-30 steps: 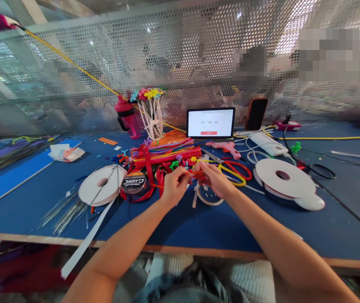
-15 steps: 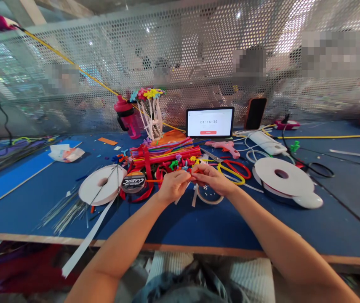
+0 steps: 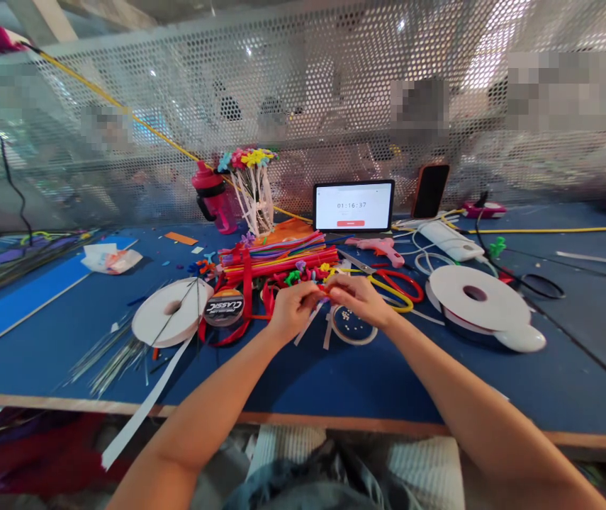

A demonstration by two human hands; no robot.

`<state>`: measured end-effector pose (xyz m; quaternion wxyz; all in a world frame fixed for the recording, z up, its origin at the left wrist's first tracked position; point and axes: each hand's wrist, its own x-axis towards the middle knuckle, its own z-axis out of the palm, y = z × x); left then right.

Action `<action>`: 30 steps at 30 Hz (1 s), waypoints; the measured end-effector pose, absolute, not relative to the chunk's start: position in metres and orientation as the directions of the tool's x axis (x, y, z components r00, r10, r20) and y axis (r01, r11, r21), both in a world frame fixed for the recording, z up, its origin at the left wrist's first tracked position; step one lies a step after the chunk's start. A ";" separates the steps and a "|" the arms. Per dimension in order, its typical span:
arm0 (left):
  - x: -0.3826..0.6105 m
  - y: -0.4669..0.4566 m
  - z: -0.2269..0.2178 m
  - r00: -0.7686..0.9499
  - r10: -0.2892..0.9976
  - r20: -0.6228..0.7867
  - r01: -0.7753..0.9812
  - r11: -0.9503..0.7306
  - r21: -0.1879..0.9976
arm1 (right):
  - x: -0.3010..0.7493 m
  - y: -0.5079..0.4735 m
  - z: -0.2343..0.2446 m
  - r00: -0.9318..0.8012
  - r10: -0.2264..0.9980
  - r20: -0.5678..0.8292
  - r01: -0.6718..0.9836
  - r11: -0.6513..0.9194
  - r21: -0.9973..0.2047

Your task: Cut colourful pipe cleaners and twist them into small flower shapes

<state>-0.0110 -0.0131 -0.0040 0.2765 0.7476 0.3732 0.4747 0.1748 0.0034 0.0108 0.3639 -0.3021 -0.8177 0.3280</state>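
Observation:
My left hand (image 3: 290, 309) and my right hand (image 3: 358, 297) meet over the middle of the blue table (image 3: 334, 375), fingers pinched together on a thin red-orange pipe cleaner (image 3: 324, 288) between them. Just behind the hands lies a bundle of coloured pipe cleaners (image 3: 278, 256) with small twisted pieces beside it. Under my right hand sits a small clear ring-shaped dish (image 3: 354, 327) with tiny beads. A red ribbon (image 3: 247, 297) loops beside my left hand.
White tape rolls lie left (image 3: 172, 312) and right (image 3: 479, 297). Red and yellow scissors (image 3: 398, 285), a pink glue gun (image 3: 382, 248), a tablet (image 3: 354, 205), a phone (image 3: 431, 191), a pink bottle (image 3: 216, 197) and a vase of finished flowers (image 3: 252, 188) stand behind. Thin wires (image 3: 108, 350) lie left.
Both hands stay together on the pipe cleaner with small finger shifts; the orange end that stuck out left of my left hand is no longer showing. The timer advanced by a second.

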 end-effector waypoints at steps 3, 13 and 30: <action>-0.017 -0.015 -0.005 0.395 0.603 0.693 0.469 -0.781 0.413 | 0.166 0.000 0.011 -0.634 0.740 0.223 0.021 0.305 -0.952; -0.008 -0.011 -0.003 0.438 0.895 0.081 -0.025 -0.078 0.997 | 0.169 0.002 0.002 -0.578 0.502 0.643 0.298 0.864 -0.406; -0.011 -0.010 -0.001 0.472 0.882 0.011 0.003 -0.015 1.000 | 0.176 0.004 0.007 -0.627 0.421 0.655 0.361 0.903 -0.234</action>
